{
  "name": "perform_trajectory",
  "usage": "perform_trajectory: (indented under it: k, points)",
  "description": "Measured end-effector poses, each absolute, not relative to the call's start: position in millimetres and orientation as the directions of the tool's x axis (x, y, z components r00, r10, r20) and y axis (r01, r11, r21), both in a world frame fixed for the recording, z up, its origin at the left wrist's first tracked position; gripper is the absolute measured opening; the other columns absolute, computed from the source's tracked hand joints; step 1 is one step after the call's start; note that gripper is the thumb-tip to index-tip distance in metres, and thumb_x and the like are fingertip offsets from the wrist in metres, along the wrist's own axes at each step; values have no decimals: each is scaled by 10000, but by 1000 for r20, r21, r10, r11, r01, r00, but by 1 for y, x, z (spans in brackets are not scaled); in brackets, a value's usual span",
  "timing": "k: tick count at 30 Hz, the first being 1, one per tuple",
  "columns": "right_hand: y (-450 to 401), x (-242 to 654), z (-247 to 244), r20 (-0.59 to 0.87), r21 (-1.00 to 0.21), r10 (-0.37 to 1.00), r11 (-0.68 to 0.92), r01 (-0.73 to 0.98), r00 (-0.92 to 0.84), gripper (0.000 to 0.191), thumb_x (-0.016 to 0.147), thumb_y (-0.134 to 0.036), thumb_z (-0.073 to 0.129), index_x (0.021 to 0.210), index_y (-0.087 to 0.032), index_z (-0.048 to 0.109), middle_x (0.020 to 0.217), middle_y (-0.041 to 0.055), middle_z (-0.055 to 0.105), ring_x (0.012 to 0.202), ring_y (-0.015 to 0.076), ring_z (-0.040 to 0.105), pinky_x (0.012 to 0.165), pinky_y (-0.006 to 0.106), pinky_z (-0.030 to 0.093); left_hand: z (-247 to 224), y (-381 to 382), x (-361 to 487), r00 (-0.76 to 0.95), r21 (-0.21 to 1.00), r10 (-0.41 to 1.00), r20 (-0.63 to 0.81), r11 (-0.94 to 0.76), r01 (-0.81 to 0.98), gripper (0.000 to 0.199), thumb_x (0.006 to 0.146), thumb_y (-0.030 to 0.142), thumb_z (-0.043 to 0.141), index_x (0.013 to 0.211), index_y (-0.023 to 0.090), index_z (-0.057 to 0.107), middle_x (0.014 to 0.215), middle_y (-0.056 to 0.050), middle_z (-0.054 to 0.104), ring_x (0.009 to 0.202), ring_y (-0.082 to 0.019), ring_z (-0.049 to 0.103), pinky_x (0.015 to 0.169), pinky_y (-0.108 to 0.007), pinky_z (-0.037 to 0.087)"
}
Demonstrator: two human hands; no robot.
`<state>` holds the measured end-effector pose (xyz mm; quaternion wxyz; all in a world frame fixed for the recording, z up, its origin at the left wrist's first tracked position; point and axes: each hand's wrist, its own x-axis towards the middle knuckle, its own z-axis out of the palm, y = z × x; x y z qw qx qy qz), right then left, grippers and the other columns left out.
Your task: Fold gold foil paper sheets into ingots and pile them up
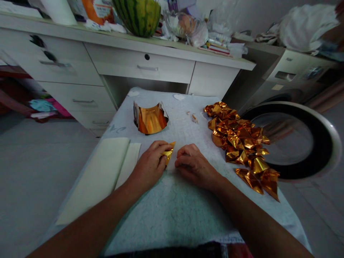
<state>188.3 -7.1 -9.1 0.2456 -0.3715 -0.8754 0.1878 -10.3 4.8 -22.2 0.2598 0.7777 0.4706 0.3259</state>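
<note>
My left hand (pixel 152 161) is closed on a small piece of gold foil paper (pixel 168 154), whose pointed corner sticks up past the fingers. Just to its right, my right hand (pixel 195 165) has its fingers curled and pressed together, and whatever they may pinch is hidden. A pale scrap lies between the two hands, partly covered. Beyond them a curved stack of gold foil sheets (pixel 152 120) rests on the cloth. Folded gold foil pieces (pixel 236 136) are heaped along the right side. By my left forearm lie pale paper sheets (pixel 99 172).
A pale patterned cloth (pixel 172 211) covers the table. Small scraps (pixel 194 117) lie near its far middle. Behind stands a white drawer unit (pixel 145 64) bearing a watermelon (pixel 138 16) and clutter. At right, the round door (pixel 292 139) of a washing machine hangs open beside the table.
</note>
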Motion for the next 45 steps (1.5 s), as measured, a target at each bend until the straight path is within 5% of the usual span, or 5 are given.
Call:
perform_trajectory:
  k: [8,19,28,45]
  points:
    - [-4,187,-11,197,-557,740,625,547,-644,114,878,-125,586,897,-199,671,908,25,649,906,180,538,859,351,360,-25,7,-12,351,472,917,187,-398,787,297,852,126,553,1104,217,681,1199,-81,598,1073,-279,503,953,-475,418]
    - [-3,178,-11,130,-617,843,481,622,-522,89,870,-152,647,856,-222,701,887,7,664,893,173,539,854,335,351,-19,9,-15,484,612,870,96,-435,660,325,853,84,491,1134,166,633,1053,-74,568,1006,-209,529,948,-368,438]
    - [13,171,-9,53,-632,858,425,647,-512,111,807,-80,639,765,-182,656,819,3,623,824,145,551,808,294,385,-19,8,-18,490,538,870,65,-444,716,229,873,151,492,1051,180,633,973,-68,554,947,-218,526,859,-354,448]
    - [2,157,-16,120,-578,931,348,738,-345,91,777,-96,638,758,-174,594,869,38,570,876,182,535,825,326,392,-11,6,-17,532,496,847,-15,-456,739,275,869,137,426,1079,196,593,924,-46,595,867,-197,581,797,-324,454]
